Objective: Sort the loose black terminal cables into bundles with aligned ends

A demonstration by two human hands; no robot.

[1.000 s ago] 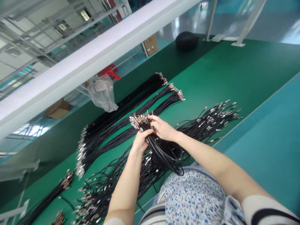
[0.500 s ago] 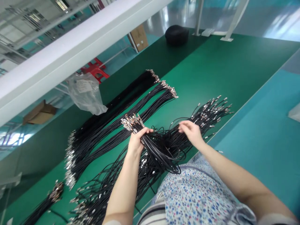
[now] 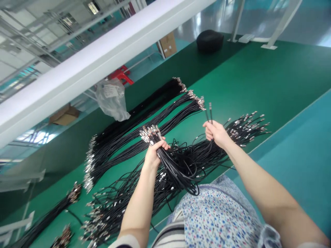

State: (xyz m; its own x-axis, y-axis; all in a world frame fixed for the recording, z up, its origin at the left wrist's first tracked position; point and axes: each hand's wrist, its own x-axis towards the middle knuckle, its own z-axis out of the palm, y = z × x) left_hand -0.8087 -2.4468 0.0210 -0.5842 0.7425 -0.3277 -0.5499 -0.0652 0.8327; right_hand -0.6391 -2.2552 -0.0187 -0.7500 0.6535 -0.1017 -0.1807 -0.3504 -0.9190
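My left hand (image 3: 154, 152) is wrapped round a thick bundle of black cables (image 3: 172, 163), whose metal-tipped ends stick out above the thumb while the lengths loop down below. In a pinch, my right hand (image 3: 215, 132) holds a couple of black cables (image 3: 210, 113) with their metal ends pointing up. Beneath both hands lies a loose pile of the same cables (image 3: 124, 194), its metal ends spread out at the lower left and at the right. Behind it, straighter rows of cables (image 3: 139, 132) lie side by side on the green table (image 3: 258, 79).
A white beam (image 3: 103, 51) crosses above the table's far side, with a clear plastic bag (image 3: 112, 100) hanging under it. A round black object (image 3: 210, 40) sits at the back. More bundled cables (image 3: 55, 210) lie at the lower left. Beyond are a red stool (image 3: 121, 74) and cardboard boxes (image 3: 168, 44).
My right hand has risen from the loose pile with a couple of cables pinched in it. My left hand keeps its bundle. The whole view has shifted slightly.
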